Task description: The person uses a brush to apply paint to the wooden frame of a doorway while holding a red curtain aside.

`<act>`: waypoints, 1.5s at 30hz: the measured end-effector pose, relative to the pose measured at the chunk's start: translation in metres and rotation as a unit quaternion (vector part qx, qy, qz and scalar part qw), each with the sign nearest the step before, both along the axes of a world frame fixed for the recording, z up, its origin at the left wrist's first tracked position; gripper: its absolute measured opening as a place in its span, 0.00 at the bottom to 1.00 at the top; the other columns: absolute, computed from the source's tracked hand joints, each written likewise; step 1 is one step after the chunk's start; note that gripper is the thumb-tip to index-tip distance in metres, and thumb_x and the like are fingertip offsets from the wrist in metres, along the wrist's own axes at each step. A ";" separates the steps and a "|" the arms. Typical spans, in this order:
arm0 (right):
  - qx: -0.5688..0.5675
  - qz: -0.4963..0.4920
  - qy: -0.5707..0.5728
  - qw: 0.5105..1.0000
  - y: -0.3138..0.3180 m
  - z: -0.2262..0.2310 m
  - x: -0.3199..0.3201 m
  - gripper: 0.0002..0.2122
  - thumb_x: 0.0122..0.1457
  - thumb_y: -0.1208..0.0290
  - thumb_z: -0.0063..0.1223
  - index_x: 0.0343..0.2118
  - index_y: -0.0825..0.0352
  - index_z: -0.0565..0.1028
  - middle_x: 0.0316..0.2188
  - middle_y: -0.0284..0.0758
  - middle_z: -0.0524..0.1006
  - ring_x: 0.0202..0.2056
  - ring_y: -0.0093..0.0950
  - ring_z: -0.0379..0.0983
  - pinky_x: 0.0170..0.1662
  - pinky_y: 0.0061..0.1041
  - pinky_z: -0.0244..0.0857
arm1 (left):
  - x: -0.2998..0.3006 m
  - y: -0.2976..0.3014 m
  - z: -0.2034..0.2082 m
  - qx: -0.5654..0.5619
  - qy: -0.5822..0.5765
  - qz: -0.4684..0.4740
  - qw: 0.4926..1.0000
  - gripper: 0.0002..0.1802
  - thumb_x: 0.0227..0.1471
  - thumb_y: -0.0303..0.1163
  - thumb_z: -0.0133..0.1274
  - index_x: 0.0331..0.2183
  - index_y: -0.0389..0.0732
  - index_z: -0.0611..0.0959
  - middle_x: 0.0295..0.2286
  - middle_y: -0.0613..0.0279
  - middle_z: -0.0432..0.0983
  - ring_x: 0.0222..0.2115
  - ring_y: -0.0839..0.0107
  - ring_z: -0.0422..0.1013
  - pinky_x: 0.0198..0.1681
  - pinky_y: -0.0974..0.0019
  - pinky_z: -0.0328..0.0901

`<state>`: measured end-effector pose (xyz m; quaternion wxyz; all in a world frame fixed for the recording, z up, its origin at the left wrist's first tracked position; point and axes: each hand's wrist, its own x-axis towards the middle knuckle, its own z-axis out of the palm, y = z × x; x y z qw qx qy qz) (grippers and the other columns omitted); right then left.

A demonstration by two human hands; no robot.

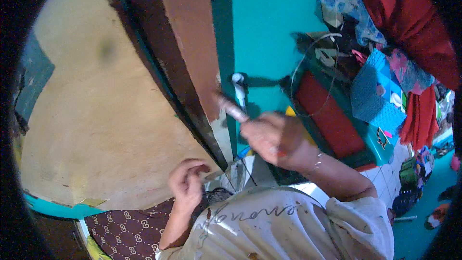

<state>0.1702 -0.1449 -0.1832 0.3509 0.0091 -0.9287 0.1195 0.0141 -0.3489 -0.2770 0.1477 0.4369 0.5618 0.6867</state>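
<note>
A paintbrush [234, 111] is gripped in my right hand [276, 139], its handle mostly inside the fist. Its blurred bristle end points up and left, over the brown painted strip [188, 33] of the frame. Below that strip's brown paint, a pale unpainted patch [219, 135] shows. My left hand [186, 181] is raised before my chest, near the beige wall panel. Its fingers are loosely curled, with a gap to the thumb and nothing visible between them. A reddish smear marks the right hand near the wrist.
A white fixture [237, 81] is on the turquoise wall [269, 14]. On the right, a blue basket [378, 94] with small items stands on a green box beside a red panel [329, 115]. Red cloth [409, 14] hangs above. Brown patterned fabric [127, 231] lies at lower left.
</note>
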 end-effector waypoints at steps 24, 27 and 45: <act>-0.221 -0.252 0.062 0.940 -0.020 0.008 0.221 0.08 0.35 0.82 0.56 0.23 0.71 0.73 0.18 0.38 0.75 0.16 0.30 0.70 0.19 0.25 0.63 | 0.012 0.288 -0.191 -0.419 0.034 0.180 0.889 0.27 0.48 0.46 0.56 0.41 0.35 0.69 0.35 0.42 0.75 0.38 0.45 0.72 0.43 0.51 0.66; -0.216 -0.314 0.012 0.924 -0.028 -0.002 0.257 0.08 0.36 0.74 0.57 0.21 0.70 0.73 0.16 0.37 0.73 0.15 0.30 0.69 0.19 0.26 0.64 | 0.010 0.290 -0.188 -0.422 0.038 0.181 0.887 0.21 0.51 0.41 0.52 0.39 0.34 0.71 0.33 0.40 0.76 0.37 0.44 0.72 0.41 0.50 0.66; -0.263 -0.270 0.083 0.922 -0.042 -0.014 0.264 0.05 0.39 0.78 0.55 0.22 0.71 0.75 0.15 0.39 0.74 0.16 0.28 0.70 0.20 0.21 0.62 | 0.051 0.303 -0.112 -0.200 0.145 0.061 0.967 0.09 0.54 0.29 0.46 0.34 0.33 0.69 0.24 0.40 0.74 0.27 0.41 0.71 0.30 0.48 0.65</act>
